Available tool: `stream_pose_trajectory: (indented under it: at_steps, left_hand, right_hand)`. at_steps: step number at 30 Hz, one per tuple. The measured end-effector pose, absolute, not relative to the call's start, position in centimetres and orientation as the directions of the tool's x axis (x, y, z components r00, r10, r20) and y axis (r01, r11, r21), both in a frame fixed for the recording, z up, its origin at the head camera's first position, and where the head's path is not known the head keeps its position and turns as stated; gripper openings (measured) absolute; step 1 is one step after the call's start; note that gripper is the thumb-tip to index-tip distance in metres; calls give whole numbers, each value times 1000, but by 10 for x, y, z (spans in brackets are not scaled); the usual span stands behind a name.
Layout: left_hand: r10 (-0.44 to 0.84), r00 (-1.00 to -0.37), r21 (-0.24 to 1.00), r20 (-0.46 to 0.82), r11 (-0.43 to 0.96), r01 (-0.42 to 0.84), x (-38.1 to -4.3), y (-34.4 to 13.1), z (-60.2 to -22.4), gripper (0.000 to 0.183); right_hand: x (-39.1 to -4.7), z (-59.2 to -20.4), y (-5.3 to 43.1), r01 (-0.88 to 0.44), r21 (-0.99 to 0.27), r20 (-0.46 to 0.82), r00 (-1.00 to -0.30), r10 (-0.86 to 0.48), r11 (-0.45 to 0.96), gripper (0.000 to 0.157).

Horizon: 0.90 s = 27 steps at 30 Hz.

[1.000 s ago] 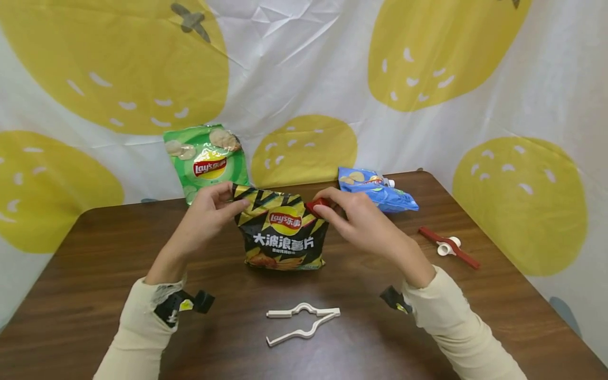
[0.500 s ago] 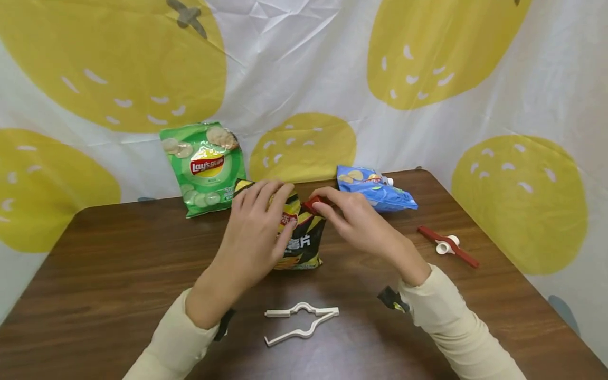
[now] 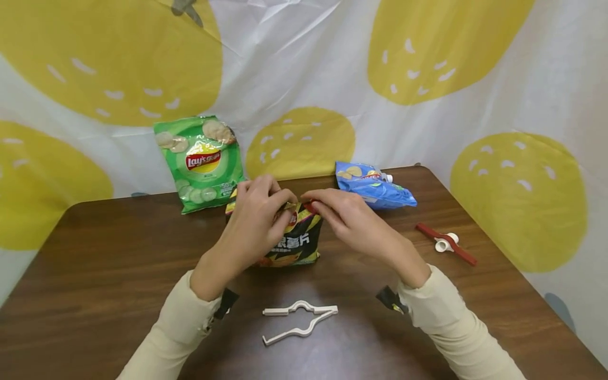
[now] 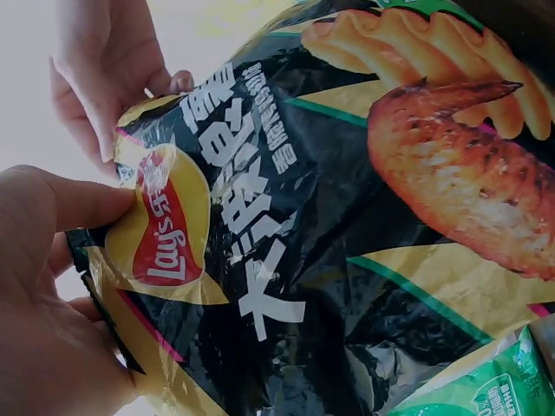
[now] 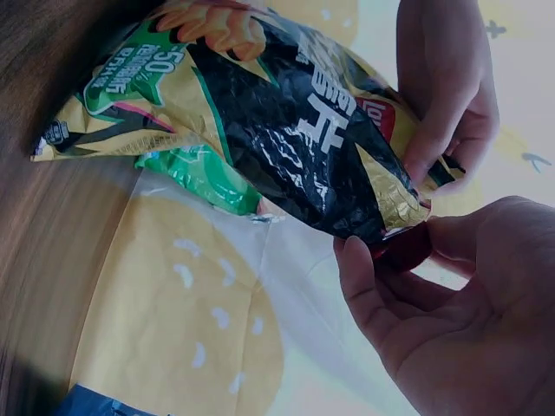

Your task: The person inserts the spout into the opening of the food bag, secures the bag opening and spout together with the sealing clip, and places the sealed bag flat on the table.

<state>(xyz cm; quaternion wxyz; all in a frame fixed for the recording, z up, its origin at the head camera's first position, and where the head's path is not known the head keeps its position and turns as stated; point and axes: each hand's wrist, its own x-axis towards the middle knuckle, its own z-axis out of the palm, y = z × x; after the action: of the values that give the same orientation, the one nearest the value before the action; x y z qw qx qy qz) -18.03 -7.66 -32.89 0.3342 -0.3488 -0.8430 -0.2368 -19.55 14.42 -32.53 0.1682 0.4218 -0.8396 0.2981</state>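
Note:
A black and yellow chip bag (image 3: 298, 241) stands upright on the table in the head view, its print facing me. My left hand (image 3: 254, 219) pinches its top edge, the thumb lying on the front by the logo in the left wrist view. At the bag's top right corner, my right hand (image 3: 353, 215) pinches a small red rounded object (image 5: 408, 250) between thumb and fingers. Most of that object is hidden, so its kind is unclear. The left hand covers the bag's upper left part in the head view.
A green chip bag (image 3: 201, 163) leans on the back curtain. Behind my right hand lies a blue chip bag (image 3: 372, 186) with a white cap beside it. A white hinged clip (image 3: 301, 322) lies spread in front; a red clip with white rings (image 3: 446, 244) lies at right.
My left hand has left the bag's left corner, moved right across its front and now pinches the top edge nearer my right hand. The right hand has kept its hold.

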Motion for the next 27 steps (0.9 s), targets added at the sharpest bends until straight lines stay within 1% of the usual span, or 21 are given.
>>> stream_pose_trajectory:
  at_steps: [3, 5, 10, 14, 18, 22, 25, 27]
  left_hand:
    - [417, -542, 172, 730, 656, 735, -181, -76, -329, 7]
    - [410, -548, 176, 729, 661, 730, -181, -76, -329, 6]
    - [409, -552, 170, 727, 671, 721, -182, -78, -329, 6]
    - [406, -552, 170, 728, 673, 720, -182, -78, -330, 5]
    - [399, -554, 182, 731, 669, 721, -182, -78, -329, 8]
    - [398, -561, 176, 725, 681, 711, -183, -76, -330, 17]
    - [399, -573, 175, 716, 692, 701, -185, -75, -332, 23]
    - [395, -585, 186, 709, 695, 695, -187, -74, -334, 23]
  right_hand:
    - [-196, -326, 144, -825, -357, 561, -564, -606, 438, 25]
    - [-196, -326, 144, -827, -361, 574, -561, -596, 431, 24]
    - [-196, -326, 145, -808, -387, 557, -589, -585, 444, 24]
    - [-195, -325, 145, -807, -407, 537, -590, -603, 428, 30]
    - [-196, -325, 146, -837, -372, 552, -548, -629, 402, 32]
    - [-195, -324, 146, -861, -342, 576, -508, -640, 376, 31]
    - [-193, -323, 145, -874, -338, 589, -486, -646, 349, 31]
    - [-191, -322, 145, -879, -346, 589, -475, -653, 327, 32]
